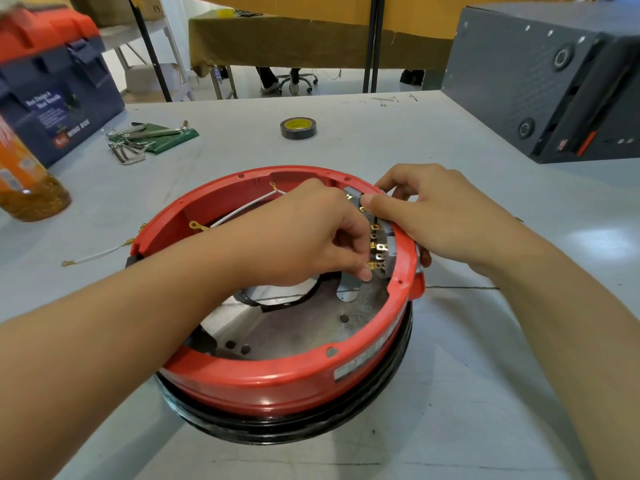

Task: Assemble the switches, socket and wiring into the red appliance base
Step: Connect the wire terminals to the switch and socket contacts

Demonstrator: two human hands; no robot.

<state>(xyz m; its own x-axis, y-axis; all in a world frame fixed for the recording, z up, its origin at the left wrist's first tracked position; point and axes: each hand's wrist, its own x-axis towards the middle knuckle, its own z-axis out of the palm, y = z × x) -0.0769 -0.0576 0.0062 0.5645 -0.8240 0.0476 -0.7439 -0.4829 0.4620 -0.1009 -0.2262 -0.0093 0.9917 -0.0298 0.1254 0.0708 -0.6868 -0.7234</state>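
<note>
The round red appliance base (287, 379) lies open side up on the grey table, on a black ring. Grey switches with brass terminals (379, 245) line its inner right wall. My left hand (304, 233) reaches inside the base, fingers curled, and pinches a brass terminal at the lower switch. My right hand (426, 216) grips the rim from outside, thumb pressing the top of the switch block, fingers wrapped over the outer wall. A white wire (242, 209) with brass ring lugs runs inside the base at the far side. Another white wire (100, 253) lies outside, left of the base.
A roll of black tape (298, 128) lies at the far middle of the table. Hex keys on a green pouch (145, 140) sit far left, beside a blue and red toolbox (52, 81). An orange bottle (24, 181) stands left. A dark grey machine (554, 77) occupies the far right.
</note>
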